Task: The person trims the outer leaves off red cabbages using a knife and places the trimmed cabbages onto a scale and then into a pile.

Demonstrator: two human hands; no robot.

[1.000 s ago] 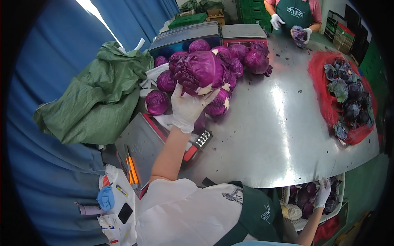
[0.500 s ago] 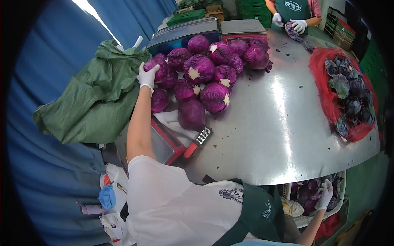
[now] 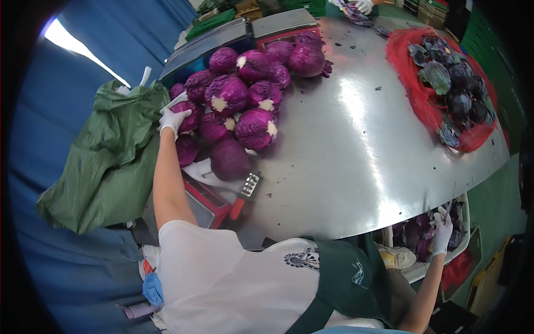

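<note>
My left hand point(image 3: 175, 119), white-gloved, grips a red cabbage point(image 3: 192, 116) at the left side of a pile, thumb and fingers over its near side. More red cabbages point(image 3: 226, 93) lie around it, several with pale cut stems showing. Low on the right, my right hand point(image 3: 442, 234), also gloved, is over a white crate point(image 3: 466, 214) holding dark purple cabbage leaves point(image 3: 414, 234). Its fingers look curled; whatever they may hold is too small to make out.
A sharpener-like tool with a red handle point(image 3: 237, 208) lies below the pile on the metal table point(image 3: 317, 172). Red-framed scales point(image 3: 207, 203) stand beside it. A green sack point(image 3: 105, 161) lies left. A red net bag point(image 3: 406, 83) holds dark cabbages; a co-worker's gloved hands point(image 3: 364, 6) show beyond.
The view has shifted, so the table's contents sit further left. My left hand has come lower against the pile's left side. My right hand stays by the crate, slightly higher in view.
</note>
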